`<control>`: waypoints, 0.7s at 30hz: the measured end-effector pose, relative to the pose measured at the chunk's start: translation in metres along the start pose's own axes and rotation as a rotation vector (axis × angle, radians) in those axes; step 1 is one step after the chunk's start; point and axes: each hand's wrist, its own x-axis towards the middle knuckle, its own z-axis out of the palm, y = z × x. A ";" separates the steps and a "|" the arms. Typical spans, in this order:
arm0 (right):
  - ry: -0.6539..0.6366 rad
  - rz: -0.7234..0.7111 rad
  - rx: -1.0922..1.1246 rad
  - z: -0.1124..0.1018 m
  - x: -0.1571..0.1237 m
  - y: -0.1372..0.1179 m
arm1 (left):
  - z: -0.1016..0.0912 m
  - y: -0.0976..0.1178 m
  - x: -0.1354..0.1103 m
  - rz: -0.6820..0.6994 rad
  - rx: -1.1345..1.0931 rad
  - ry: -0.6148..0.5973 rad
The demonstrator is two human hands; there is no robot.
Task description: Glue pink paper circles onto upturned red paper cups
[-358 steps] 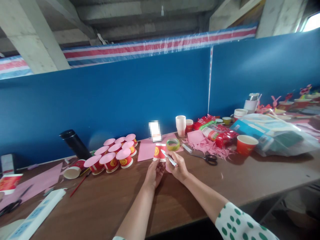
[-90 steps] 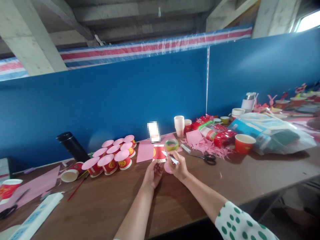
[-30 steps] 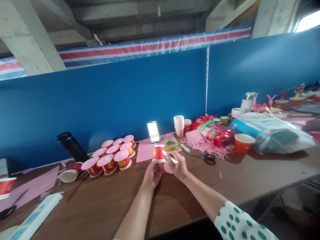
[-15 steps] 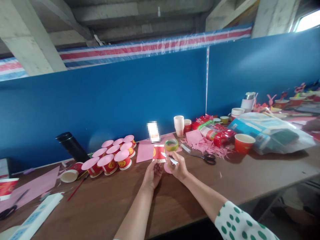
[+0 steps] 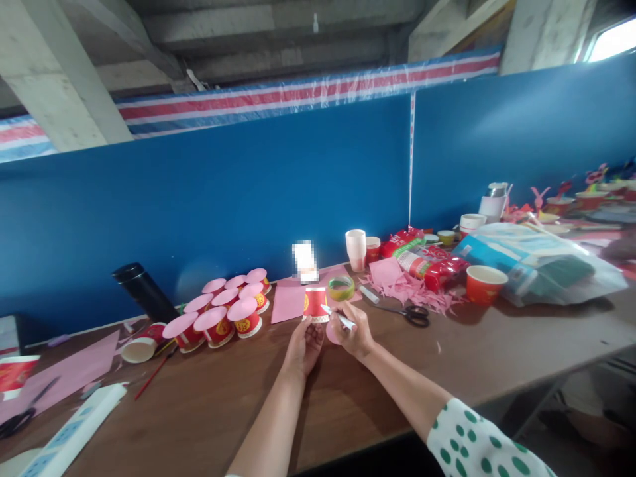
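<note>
A red paper cup (image 5: 315,301) is held by its lower edge in my left hand (image 5: 305,346), whose fingers are closed on it. My right hand (image 5: 354,333) grips a white marker pen (image 5: 346,322), its tip close to the cup's side; whether it touches I cannot tell. Partly behind my right hand lies a round pink paper disc (image 5: 332,334). Just beyond the cup are a pink paper sheet (image 5: 287,303) and a roll of tape (image 5: 341,287). A white pen cap or tube (image 5: 368,295) lies right of the tape.
Several red cups topped with pink discs (image 5: 214,326) stand left, beside a black bottle (image 5: 144,291). Scissors (image 5: 415,315), pink paper scraps (image 5: 412,286), an orange cup (image 5: 485,285) and a plastic bag (image 5: 536,265) lie right. A power strip (image 5: 74,430) sits front left.
The marker has shifted very slightly at the cup's side, with my right hand. My left hand and the cup look nearly unchanged.
</note>
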 end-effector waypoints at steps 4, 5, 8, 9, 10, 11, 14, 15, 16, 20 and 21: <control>-0.003 -0.008 0.005 0.000 0.000 0.001 | 0.001 0.000 0.000 0.003 0.002 -0.006; -0.003 -0.010 0.006 0.000 0.000 0.001 | 0.001 0.000 0.000 0.003 0.003 -0.007; 0.004 -0.014 0.014 0.001 0.000 0.001 | 0.001 0.000 0.000 0.000 0.004 -0.009; 0.005 -0.014 0.017 0.001 0.000 0.001 | 0.001 0.000 0.000 -0.001 0.004 -0.009; 0.008 -0.014 0.020 0.000 0.000 0.001 | 0.001 0.000 0.000 -0.001 0.004 -0.010; 0.010 -0.013 0.023 0.000 0.000 0.001 | 0.001 0.000 0.000 -0.001 0.004 -0.010; 0.012 -0.005 0.025 0.001 0.000 0.001 | 0.000 -0.001 0.000 0.003 0.003 -0.015; 0.011 -0.001 0.025 0.001 0.000 0.001 | -0.001 -0.001 0.001 0.004 0.003 -0.017; 0.009 0.002 0.026 0.000 0.000 0.001 | -0.001 -0.001 0.001 0.004 0.003 -0.019; 0.001 0.013 0.033 0.000 -0.001 0.001 | -0.003 -0.001 0.002 0.004 0.003 -0.025; 0.000 0.014 0.032 0.000 -0.001 0.001 | -0.003 -0.001 0.002 0.004 0.003 -0.027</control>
